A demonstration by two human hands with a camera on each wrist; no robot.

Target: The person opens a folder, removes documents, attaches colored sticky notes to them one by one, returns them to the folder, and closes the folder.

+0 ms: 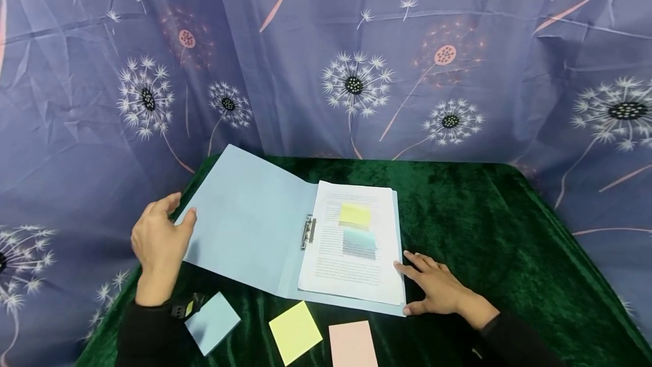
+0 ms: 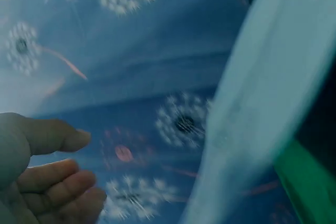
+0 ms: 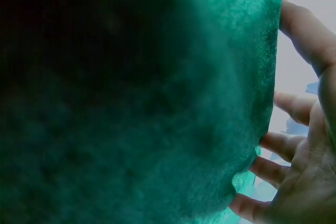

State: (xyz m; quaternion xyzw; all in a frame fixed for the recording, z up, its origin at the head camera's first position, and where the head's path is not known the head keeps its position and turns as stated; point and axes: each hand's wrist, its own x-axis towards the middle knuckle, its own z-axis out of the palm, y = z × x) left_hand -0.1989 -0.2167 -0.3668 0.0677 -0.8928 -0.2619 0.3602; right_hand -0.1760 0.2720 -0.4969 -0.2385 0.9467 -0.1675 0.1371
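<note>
A light blue file folder (image 1: 244, 225) lies spread on the table, its cover to the left. Printed sheets (image 1: 336, 273) sit on its right side beside a metal clip (image 1: 308, 232). The top sheet bears a yellow sticky note (image 1: 355, 215) above a blue sticky note (image 1: 359, 242). At the cover's left edge hovers my left hand (image 1: 162, 242), thumb and fingers parted with nothing between them; its wrist view shows a gap between the fingers (image 2: 58, 187) and the pale cover (image 2: 257, 87). My right hand (image 1: 439, 290) rests at the folder's right edge, fingers spread.
Along the front lie a blue sticky-note pad (image 1: 213, 321), a yellow pad (image 1: 295, 333) and a pink pad (image 1: 352, 344). Green velvety cloth (image 1: 458, 208) covers the table. A purple dandelion-patterned curtain (image 1: 295, 72) hangs behind and at the sides.
</note>
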